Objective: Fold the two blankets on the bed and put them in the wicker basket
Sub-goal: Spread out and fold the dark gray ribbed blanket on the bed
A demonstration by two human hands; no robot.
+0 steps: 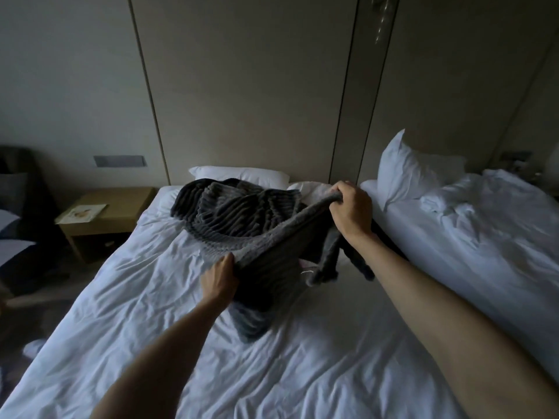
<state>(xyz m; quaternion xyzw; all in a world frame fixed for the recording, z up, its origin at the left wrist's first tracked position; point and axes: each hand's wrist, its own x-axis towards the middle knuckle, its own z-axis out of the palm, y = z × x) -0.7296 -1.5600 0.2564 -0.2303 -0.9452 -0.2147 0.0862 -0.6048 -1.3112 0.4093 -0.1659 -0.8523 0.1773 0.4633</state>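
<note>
At the lower centre of the frame, over the white bed (pixel 145 297), the left hand (pixel 219 279) grips one edge of the grey ribbed blanket (pixel 242 213), fingers curled into the cloth. Farther up and to the right, the right hand (pixel 351 210) is clenched round another stretch of the same edge, so the cloth hangs taut between the two and sags below them. The rest of the blanket lies bunched on the sheet in the middle of the frame.

The task looks barely begun: this blanket is being opened out and no fold is made yet. A pale cloth (pixel 308 189) just beyond the right hand may be the second blanket, though the dim light leaves that unsure. No wicker basket is in view, so both blankets remain to be folded and stowed.

A small pale tag (pixel 306 271) at the hanging corner is too small to read. A leaflet (pixel 83 213) on the bedside table (pixel 121 225), at centre left, shows a picture but no legible writing.
</note>
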